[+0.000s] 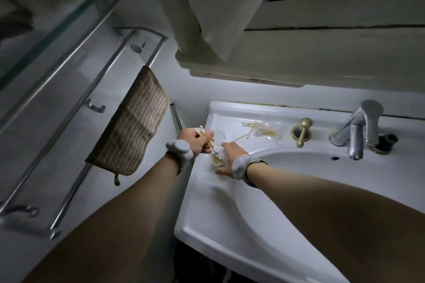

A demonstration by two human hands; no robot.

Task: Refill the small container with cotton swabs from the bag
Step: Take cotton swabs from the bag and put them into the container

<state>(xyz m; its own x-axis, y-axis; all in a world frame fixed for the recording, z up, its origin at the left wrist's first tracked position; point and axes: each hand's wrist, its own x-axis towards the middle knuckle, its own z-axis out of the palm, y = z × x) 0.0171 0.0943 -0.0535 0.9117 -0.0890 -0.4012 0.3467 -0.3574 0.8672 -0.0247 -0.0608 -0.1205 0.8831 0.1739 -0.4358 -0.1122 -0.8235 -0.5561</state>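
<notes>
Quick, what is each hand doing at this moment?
Left hand: grips a bundle of cotton swabs, lower ends in the small container.
Right hand: fingers curled round the small container, steadying it on the sink.
</notes>
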